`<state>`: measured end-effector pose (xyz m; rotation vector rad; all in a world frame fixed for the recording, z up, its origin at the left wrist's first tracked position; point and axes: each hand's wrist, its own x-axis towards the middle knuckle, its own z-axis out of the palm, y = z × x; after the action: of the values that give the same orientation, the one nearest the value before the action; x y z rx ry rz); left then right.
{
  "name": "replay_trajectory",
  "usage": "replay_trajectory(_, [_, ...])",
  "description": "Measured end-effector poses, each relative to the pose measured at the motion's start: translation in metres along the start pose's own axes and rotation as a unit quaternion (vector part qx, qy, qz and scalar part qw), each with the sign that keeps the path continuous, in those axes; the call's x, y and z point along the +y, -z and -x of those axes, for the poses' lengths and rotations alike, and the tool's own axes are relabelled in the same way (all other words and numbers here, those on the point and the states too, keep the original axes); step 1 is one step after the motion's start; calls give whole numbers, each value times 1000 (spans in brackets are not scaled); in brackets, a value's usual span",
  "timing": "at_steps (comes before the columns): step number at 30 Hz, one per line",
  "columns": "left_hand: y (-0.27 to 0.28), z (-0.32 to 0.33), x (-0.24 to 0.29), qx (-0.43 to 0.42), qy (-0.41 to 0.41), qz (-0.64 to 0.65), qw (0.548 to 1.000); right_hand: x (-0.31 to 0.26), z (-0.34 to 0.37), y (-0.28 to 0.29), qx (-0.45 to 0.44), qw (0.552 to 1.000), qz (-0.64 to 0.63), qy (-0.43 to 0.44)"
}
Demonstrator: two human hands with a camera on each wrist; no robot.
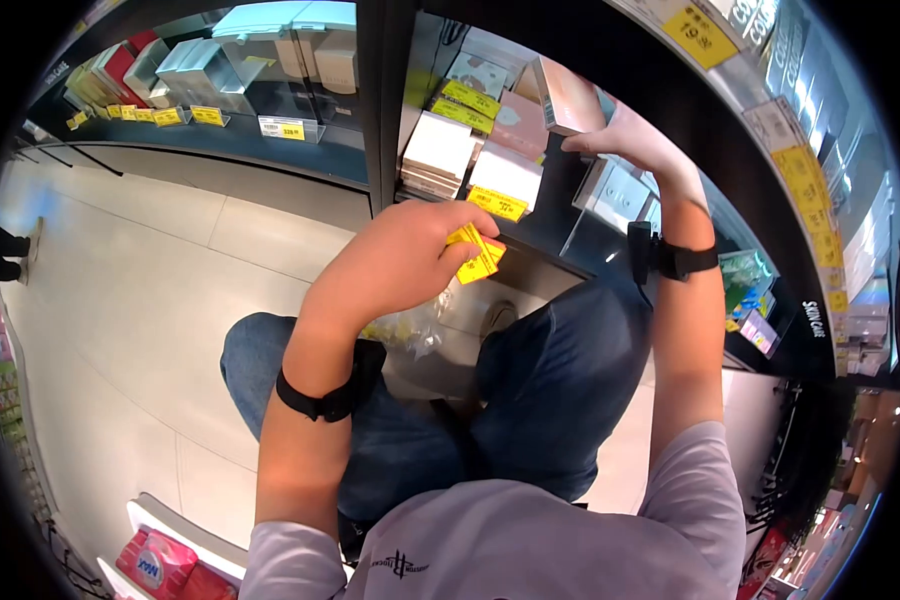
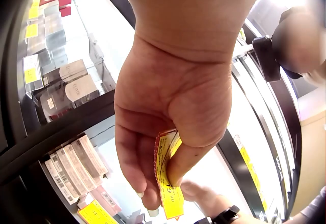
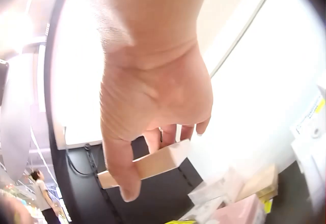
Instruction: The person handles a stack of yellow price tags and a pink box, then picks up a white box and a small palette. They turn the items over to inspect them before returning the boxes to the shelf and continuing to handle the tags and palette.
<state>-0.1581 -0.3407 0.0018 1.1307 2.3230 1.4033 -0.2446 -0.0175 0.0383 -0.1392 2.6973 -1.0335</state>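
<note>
My left hand (image 1: 395, 255) pinches a small bunch of yellow price tags (image 1: 480, 265) between thumb and fingers, in front of the shelf edge. In the left wrist view the tags (image 2: 169, 196) stick out past the thumb. My right hand (image 1: 638, 142) reaches into the shelf compartment and grips a flat, pale pinkish box (image 1: 568, 98). The right wrist view shows the thumb on one side of that box (image 3: 158, 165) and the fingers on the other. Below it, a stack of white boxes (image 1: 438, 148) and a pink box (image 1: 518, 122) stand behind yellow price tags (image 1: 498, 203).
A neighbouring shelf bay holds glassy boxes (image 1: 200, 72) with tags along its front edge. To the right are white boxes (image 1: 615, 192) and a curved, tagged shelf edge (image 1: 805, 175). A clear plastic bag (image 1: 415, 330) lies by the knees. Another person (image 3: 45, 196) stands far off.
</note>
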Motion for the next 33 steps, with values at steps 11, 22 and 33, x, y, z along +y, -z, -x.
replay_trajectory(11, [0, 6, -14, 44, -9, -43, 998, 41, -86, 15, 26, 937, 292, 188])
replay_trajectory(22, [8, 8, -15, 60, -14, -46, 997, 98, -117, -7, 115, 947, 299, 22])
replay_trajectory(33, [9, 3, -3, 31, -4, -12, 999, 94, -112, -15, 190, 966, 168, -47])
